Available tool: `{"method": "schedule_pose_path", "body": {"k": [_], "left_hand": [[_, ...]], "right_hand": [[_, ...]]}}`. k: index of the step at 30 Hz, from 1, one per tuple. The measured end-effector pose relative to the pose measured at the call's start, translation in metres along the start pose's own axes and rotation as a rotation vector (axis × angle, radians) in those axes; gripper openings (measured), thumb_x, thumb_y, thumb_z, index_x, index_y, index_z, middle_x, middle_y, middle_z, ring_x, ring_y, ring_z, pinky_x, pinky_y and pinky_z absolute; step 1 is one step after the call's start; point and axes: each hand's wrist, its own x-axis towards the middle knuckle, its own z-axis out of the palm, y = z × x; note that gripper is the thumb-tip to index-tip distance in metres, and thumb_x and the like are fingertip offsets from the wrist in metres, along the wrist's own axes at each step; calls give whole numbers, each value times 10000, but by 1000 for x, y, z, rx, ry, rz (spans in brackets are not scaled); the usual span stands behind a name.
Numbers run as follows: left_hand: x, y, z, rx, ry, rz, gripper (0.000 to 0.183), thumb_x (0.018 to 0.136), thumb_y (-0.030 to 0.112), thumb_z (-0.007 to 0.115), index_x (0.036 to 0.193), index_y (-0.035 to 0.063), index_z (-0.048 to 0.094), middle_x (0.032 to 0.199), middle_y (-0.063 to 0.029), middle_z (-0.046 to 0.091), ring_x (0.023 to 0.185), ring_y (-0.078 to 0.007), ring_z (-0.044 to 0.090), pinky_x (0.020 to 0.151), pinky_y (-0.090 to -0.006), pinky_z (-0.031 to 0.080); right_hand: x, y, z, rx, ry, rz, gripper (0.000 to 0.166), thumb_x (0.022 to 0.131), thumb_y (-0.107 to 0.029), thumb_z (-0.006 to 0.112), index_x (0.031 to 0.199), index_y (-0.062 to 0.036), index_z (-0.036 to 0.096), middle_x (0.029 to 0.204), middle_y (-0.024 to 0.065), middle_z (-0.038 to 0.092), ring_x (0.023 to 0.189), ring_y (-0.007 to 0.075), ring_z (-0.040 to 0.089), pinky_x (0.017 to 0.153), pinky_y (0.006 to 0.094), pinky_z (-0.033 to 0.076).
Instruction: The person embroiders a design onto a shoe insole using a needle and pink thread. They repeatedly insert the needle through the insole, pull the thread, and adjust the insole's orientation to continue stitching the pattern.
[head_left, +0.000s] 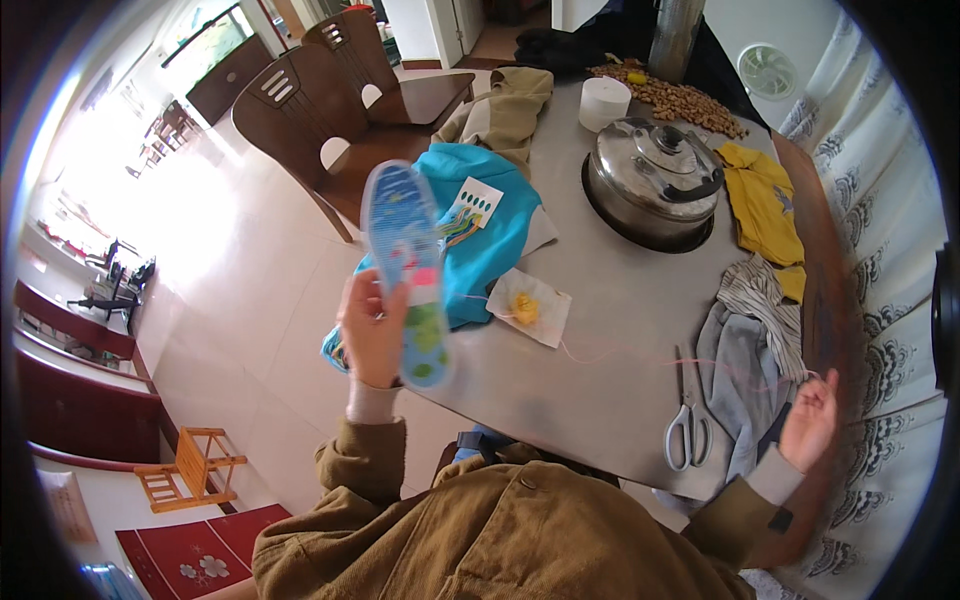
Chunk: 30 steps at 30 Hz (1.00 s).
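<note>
My left hand (373, 330) grips an embroidered shoe insole (409, 262), held up beside the table's near left corner. The insole carries blue, red, pink and green stitching. From it a pink thread (592, 361) runs slackly across the table to my right hand (810, 420), which is stretched far out to the right. The thread meets the fingertips there; a needle cannot be made out. Beneath the thread lies a white paper (551, 311) with a yellow lump (524, 307) on it. Scissors (686, 435) with grey handles rest left of my right hand.
A teal cloth (480, 281) bears a card with coloured floss (478, 202). A lidded steel pot (652, 180) sits in the table, with a paper roll (604, 103) and peanuts (686, 105) behind. Yellow (761, 199) and grey garments (739, 375) line the right edge. Chairs (307, 127) stand left.
</note>
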Motion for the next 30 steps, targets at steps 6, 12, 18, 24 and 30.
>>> {"method": "schedule_pose_path", "body": {"k": [6, 12, 18, 24, 30], "left_hand": [[-47, 53, 55, -473, -344, -197, 195, 791, 69, 630, 947, 0, 537, 803, -17, 611, 689, -45, 560, 592, -176, 454], [-64, 77, 61, -479, -449, -204, 206, 796, 80, 631, 953, -3, 526, 774, -12, 608, 668, -25, 548, 556, -152, 438], [-65, 82, 60, -489, -433, -167, 198, 795, 67, 629, 948, -3, 525, 752, -2, 598, 663, -18, 537, 545, -149, 431], [-67, 86, 60, -481, -425, -167, 191, 792, 67, 634, 937, -1, 529, 751, -3, 599, 660, -15, 535, 533, -148, 428], [-68, 85, 60, -471, -423, -146, 195, 790, 71, 638, 933, -4, 529, 750, -6, 601, 652, -15, 534, 528, -147, 426]], "right_hand": [[-101, 105, 141, -858, -518, -46, 166, 840, -63, 546, 998, -34, 588, 750, 38, 588, 593, 76, 481, 520, 209, 396], [-124, 129, 193, -1121, -963, -902, 237, 655, 43, 624, 870, -53, 602, 716, 59, 516, 581, 184, 491, 488, 258, 408], [-133, 130, 192, -1222, -951, -906, 316, 606, 61, 611, 898, -59, 601, 788, 39, 472, 601, 168, 492, 454, 269, 405], [-134, 131, 191, -1246, -948, -939, 327, 591, 66, 605, 895, -54, 597, 783, 47, 468, 608, 171, 497, 453, 268, 406], [-134, 131, 191, -1254, -952, -943, 330, 582, 63, 600, 892, -48, 593, 776, 46, 463, 617, 174, 504, 450, 268, 411]]}}
